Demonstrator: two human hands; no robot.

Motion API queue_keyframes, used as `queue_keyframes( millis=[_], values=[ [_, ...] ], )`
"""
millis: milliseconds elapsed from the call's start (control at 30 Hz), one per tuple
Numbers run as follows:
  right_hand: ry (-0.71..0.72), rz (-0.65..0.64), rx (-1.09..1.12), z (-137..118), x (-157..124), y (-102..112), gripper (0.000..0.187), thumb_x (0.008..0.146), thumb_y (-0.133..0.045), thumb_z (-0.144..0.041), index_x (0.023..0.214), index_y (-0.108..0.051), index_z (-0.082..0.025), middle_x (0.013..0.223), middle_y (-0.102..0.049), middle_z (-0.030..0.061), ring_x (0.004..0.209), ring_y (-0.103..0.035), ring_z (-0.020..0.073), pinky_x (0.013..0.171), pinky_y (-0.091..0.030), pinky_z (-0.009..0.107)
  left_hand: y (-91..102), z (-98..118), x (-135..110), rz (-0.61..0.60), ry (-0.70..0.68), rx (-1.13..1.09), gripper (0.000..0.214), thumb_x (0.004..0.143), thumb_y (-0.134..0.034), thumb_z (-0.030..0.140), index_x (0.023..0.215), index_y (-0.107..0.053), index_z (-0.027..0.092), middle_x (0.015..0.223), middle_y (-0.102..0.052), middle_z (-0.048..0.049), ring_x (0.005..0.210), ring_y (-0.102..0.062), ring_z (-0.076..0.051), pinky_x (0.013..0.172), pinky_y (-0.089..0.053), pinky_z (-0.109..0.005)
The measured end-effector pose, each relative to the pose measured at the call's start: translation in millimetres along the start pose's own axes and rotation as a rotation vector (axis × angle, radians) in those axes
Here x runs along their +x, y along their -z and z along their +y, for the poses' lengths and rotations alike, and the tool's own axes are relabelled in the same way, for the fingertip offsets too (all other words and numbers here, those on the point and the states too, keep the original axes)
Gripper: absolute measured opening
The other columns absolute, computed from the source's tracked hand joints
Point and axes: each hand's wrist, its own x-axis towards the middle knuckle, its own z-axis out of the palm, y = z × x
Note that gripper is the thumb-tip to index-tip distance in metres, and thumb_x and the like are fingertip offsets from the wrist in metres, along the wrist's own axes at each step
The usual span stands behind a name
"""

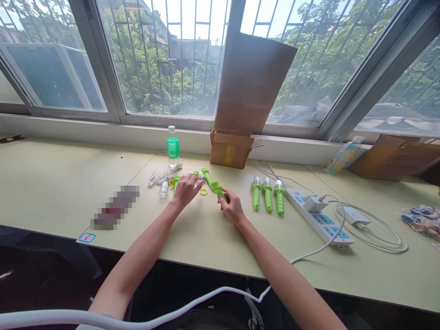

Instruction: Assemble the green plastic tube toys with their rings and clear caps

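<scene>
My right hand [233, 207] is closed round the lower end of a green torch-shaped handle [218, 188], whose wider end points away to the left. My left hand [186, 189] reaches over a cluster of parts, thumb spread from the fingers; its fingertips are partly hidden. Under and beside it lies a green handle [176, 184]. Another green handle [207, 177] rests between the two hands. A yellow ring [203, 192] lies flat just right of my left thumb. Clear plastic caps [163, 189] are scattered to the left of that hand.
Several objects surround the work: three green torch-shaped pieces with silvery tops [268, 195], a white power strip [319, 217] with cables, a green-labelled bottle [173, 146], and a cardboard box [230, 149] by the window. A white cable [192, 308] crosses below the table's front edge.
</scene>
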Motion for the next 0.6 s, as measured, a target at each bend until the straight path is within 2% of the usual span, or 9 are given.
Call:
queue_keyframes(
  millis=[167,367,467,600],
  values=[
    [0.029,-0.001,-0.061,0.1,-0.4,0.7,0.037,0.083,-0.05,-0.039,0.111,-0.058,-0.017,0.068,-0.059,0.0009,0.051,-0.049,0.0122,0.049,-0.04,0.024,4.7,2.0,-1.2,0.068,0.186,-0.241,0.026,0.085,-0.053,0.041,0.075,-0.056,0.017,0.074,-0.06,-0.004,0.063,-0.056,-0.015,0.061,-0.042,-0.027],
    [0.142,-0.006,-0.294,-2.9,-3.7,1.2,0.035,0.082,-0.05,-0.034,0.113,-0.059,-0.019,0.065,-0.06,-0.0005,0.052,-0.048,0.0125,0.053,-0.04,0.024,5.6,8.7,0.9,0.118,0.472,-0.758,0.031,0.084,-0.052,0.048,0.083,-0.054,0.017,0.073,-0.064,-0.003,0.057,-0.062,-0.013,0.053,-0.049,-0.025],
    [0.174,0.003,-0.389,-3.0,-4.4,1.0,0.038,0.082,-0.05,-0.032,0.117,-0.058,-0.02,0.077,-0.066,0.0017,0.058,-0.055,0.0141,0.059,-0.044,0.025,6.9,13.0,2.3,0.114,0.555,-0.931,0.034,0.082,-0.054,0.05,0.083,-0.055,0.016,0.071,-0.066,-0.004,0.055,-0.064,-0.015,0.051,-0.052,-0.026],
    [0.18,0.037,-0.483,-0.1,-3.1,0.8,0.041,0.08,-0.053,-0.031,0.12,-0.057,-0.022,0.096,-0.069,0.0038,0.075,-0.063,0.0183,0.068,-0.048,0.028,8.2,15.9,2.8,0.11,0.617,-1.055,0.036,0.08,-0.057,0.05,0.084,-0.056,0.015,0.069,-0.067,-0.0047,0.054,-0.065,-0.015,0.051,-0.054,-0.027]
  ],
)
